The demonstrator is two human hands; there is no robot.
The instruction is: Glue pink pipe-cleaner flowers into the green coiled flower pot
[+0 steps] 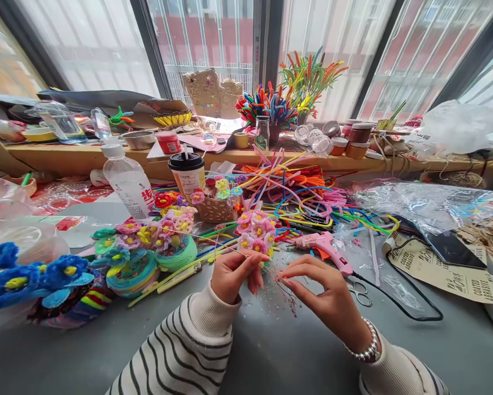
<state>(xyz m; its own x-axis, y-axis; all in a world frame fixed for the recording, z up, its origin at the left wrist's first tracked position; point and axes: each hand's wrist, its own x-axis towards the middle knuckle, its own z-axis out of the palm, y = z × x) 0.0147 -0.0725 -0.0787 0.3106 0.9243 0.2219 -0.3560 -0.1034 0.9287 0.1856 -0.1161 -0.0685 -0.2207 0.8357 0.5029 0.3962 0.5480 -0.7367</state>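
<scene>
My left hand pinches the thin stems of a twig-like sprig, fine as wire, with small reddish-pink tips hanging down. Its long strands stick out to the left past my fingers. At the sprig's upper part, the thumb and fingertips of my right hand close on one of its fine ends. Just behind my hands stands a bunch of pink and lilac fuzzy flowers with yellow centres. A pink glue gun lies behind my right hand, with scissors beside it.
Fuzzy-flower pots and blue flowers stand left. A water bottle and lidded cup are behind. Colourful pipe cleaners pile at the back. A black cable, phone and sandpaper lie right.
</scene>
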